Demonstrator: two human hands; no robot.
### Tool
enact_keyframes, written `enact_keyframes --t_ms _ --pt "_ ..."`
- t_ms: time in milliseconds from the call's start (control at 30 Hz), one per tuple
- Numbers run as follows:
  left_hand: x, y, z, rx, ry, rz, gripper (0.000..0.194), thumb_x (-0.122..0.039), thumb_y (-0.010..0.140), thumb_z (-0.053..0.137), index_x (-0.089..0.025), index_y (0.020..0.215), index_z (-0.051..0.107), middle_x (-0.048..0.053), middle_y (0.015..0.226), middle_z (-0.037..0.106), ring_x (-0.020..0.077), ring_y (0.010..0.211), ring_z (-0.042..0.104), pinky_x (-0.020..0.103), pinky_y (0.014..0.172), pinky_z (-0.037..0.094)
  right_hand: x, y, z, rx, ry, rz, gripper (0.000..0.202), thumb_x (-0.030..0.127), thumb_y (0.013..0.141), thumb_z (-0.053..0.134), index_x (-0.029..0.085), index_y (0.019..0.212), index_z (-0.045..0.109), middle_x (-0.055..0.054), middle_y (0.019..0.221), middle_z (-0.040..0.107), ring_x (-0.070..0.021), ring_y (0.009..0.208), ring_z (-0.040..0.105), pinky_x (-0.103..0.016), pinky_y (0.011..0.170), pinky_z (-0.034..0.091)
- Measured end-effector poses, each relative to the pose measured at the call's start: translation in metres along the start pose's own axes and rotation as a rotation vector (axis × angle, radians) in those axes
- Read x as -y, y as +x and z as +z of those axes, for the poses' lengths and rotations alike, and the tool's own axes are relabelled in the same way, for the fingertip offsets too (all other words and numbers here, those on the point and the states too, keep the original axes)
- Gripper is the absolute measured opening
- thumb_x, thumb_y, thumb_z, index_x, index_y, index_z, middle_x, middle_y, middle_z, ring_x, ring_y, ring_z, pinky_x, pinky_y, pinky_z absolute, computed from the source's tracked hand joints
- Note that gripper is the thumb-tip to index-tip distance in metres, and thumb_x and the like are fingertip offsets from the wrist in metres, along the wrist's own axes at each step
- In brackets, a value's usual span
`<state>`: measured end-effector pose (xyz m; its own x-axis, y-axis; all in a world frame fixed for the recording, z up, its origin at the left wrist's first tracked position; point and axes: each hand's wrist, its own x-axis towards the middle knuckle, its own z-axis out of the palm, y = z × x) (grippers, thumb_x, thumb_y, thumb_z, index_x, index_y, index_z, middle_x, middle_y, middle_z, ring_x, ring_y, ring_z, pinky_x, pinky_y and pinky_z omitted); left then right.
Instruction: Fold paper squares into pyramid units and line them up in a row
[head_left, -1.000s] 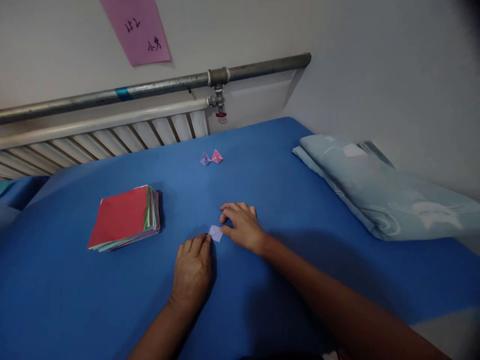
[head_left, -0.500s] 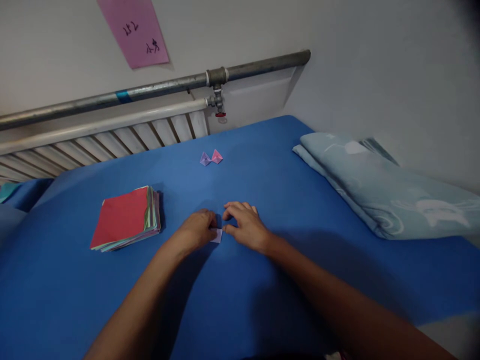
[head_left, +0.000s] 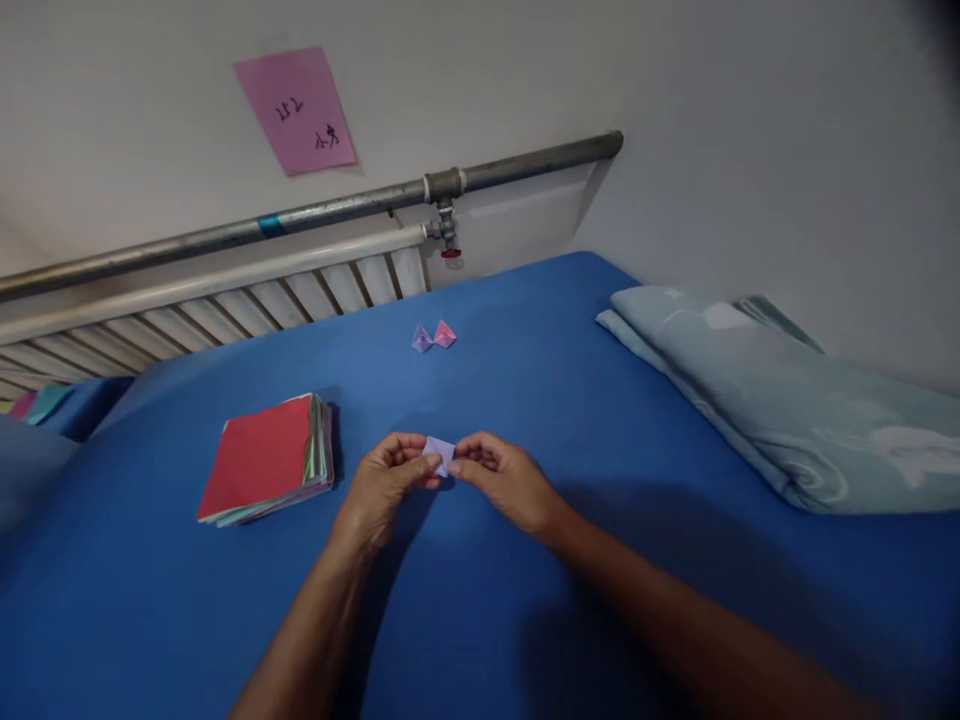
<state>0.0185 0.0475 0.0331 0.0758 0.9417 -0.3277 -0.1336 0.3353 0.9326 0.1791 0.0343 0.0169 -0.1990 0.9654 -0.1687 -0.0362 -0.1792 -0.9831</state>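
A small light purple folded paper (head_left: 438,454) is pinched between my two hands over the blue surface. My left hand (head_left: 388,482) grips its left side, thumb on top and fingers behind. On the right edge of the paper, the thumb and fingers of my right hand (head_left: 510,482) are closed. Beyond my hands lie a purple folded paper piece (head_left: 421,339) and a pink folded paper piece (head_left: 445,334), side by side. To the left of my left hand rests a stack of coloured paper (head_left: 259,455) with a red sheet on top.
The blue sheet (head_left: 465,620) covers the surface under my hands. A folded pale green blanket (head_left: 772,400) lies at the right. Along the back wall run a metal pipe (head_left: 345,208) and a white radiator (head_left: 255,310); a pink paper sign (head_left: 300,112) hangs above.
My left hand has turned and holds the small purple paper up. My right hand, apart from the paper before, has closed on its right edge. The camera view has shifted slightly.
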Motion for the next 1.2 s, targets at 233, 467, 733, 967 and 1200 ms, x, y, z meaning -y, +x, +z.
enact_keyframes --t_ms 233,467,733,967,1200 --pt "0.019 -0.006 0.007 -0.023 -0.199 -0.014 0.044 -0.030 0.048 0.090 -0.013 0.078 0.062 0.001 0.065 0.069 0.0106 0.054 0.063 0.023 0.056 0.053 -0.001 0.003 0.003 0.035 -0.008 0.040 0.013 0.028 0.073 0.062 0.021 0.066 0.054 0.006 0.061 0.053 -0.0087 0.057 0.048 -0.023 0.058 0.039" --pt "0.019 -0.004 -0.011 0.133 0.118 0.137 0.028 -0.027 0.065 0.078 -0.017 0.090 0.068 -0.001 0.073 0.066 0.0101 0.066 0.061 0.023 0.066 0.049 -0.003 0.001 -0.004 0.057 -0.277 -0.021 0.014 0.026 0.077 0.058 0.020 0.066 0.052 0.007 0.054 0.043 -0.0077 0.049 0.036 -0.022 0.047 0.028" --pt "0.027 -0.009 -0.016 0.126 0.880 0.729 0.007 -0.016 0.081 0.058 -0.021 0.084 0.064 0.001 0.078 0.067 0.0155 0.075 0.061 0.029 0.071 0.048 -0.011 0.000 -0.011 0.043 -0.887 -0.728 0.009 0.016 0.086 0.052 0.018 0.079 0.058 -0.004 0.078 0.062 -0.0161 0.075 0.055 -0.031 0.074 0.041" --pt "0.035 -0.003 -0.015 0.066 1.062 1.057 0.011 -0.011 0.086 0.052 -0.020 0.091 0.057 0.003 0.082 0.066 0.0165 0.078 0.062 0.031 0.073 0.050 -0.020 0.009 -0.019 0.071 -0.958 -0.800 0.010 0.013 0.088 0.051 0.017 0.086 0.060 -0.005 0.082 0.062 -0.0167 0.078 0.055 -0.029 0.075 0.042" --pt "0.044 -0.006 -0.011 0.045 1.329 1.089 0.015 -0.010 0.088 0.046 -0.018 0.084 0.058 0.007 0.084 0.066 0.0213 0.081 0.059 0.036 0.074 0.048 -0.025 0.007 -0.020 0.091 -1.260 -0.837 0.018 0.017 0.092 0.048 0.017 0.086 0.065 -0.006 0.081 0.061 -0.0178 0.073 0.049 -0.032 0.069 0.035"
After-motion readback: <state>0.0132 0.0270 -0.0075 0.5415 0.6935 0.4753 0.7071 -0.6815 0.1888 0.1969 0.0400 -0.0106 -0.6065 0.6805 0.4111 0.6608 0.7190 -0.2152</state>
